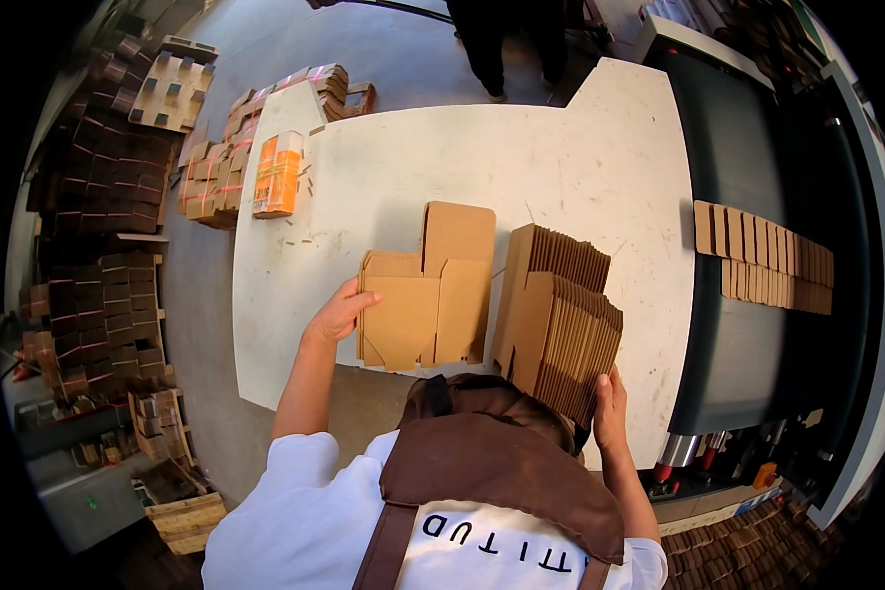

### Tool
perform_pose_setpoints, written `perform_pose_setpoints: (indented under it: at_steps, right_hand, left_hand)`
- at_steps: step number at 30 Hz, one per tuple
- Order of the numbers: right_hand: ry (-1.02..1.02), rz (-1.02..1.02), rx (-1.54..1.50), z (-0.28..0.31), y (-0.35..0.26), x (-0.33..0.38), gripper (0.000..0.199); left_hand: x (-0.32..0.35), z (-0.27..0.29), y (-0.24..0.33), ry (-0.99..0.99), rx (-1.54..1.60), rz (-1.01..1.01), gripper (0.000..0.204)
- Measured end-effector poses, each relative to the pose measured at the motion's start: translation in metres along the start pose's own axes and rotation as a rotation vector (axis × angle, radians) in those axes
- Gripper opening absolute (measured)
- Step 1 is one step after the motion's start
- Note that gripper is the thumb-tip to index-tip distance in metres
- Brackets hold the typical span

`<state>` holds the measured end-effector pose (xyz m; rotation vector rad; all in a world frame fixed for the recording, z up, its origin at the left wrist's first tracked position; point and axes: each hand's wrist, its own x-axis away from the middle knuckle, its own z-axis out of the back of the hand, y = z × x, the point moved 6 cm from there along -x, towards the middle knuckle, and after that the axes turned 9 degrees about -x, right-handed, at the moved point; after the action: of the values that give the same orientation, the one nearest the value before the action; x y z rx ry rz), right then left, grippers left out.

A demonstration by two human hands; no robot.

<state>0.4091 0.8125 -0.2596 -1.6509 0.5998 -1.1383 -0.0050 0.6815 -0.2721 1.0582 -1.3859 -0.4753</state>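
Note:
In front of me on the white table (383,167) is a small pile of flat-folded brown cardboard boxes (400,305), with a tall flap sticking up at the far side. My left hand (342,311) grips the pile's left edge, thumb on top and fingers mostly hidden beneath. Just right of it, a thick row of flat-folded cardboard boxes (560,315) leans on edge. At the near right end of that row is my right hand (610,405), fingers extended and laid along the boxes, not wrapped round them.
An orange and white package (277,175) stands at the table's far left, with small scraps beside it. On the right, a machine's dark conveyor belt (747,364) carries overlapping flat boxes (772,258). Bundled cardboard (221,172) lies beyond the table's left edge. Another person (506,44) stands beyond the far edge.

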Motion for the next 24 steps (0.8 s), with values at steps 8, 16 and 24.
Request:
perform_pose_setpoints:
  at_steps: [8,16,24]
  right_hand:
    - [0.008,0.009,0.001,-0.0006,-0.0001,0.0004,0.057]
    - [0.018,0.011,0.020,-0.0011,-0.0014,0.0011,0.056]
    - [0.022,0.027,0.007,-0.0018,0.0010,0.0017,0.058]
  left_hand:
    - [0.0038,0.0029,-0.0010,-0.018,0.006,-0.020,0.044]
    - [0.0045,0.0056,-0.0036,-0.023,0.037,-0.030,0.044]
    - [0.0057,0.0045,-0.0015,-0.025,0.069,-0.034,0.042]
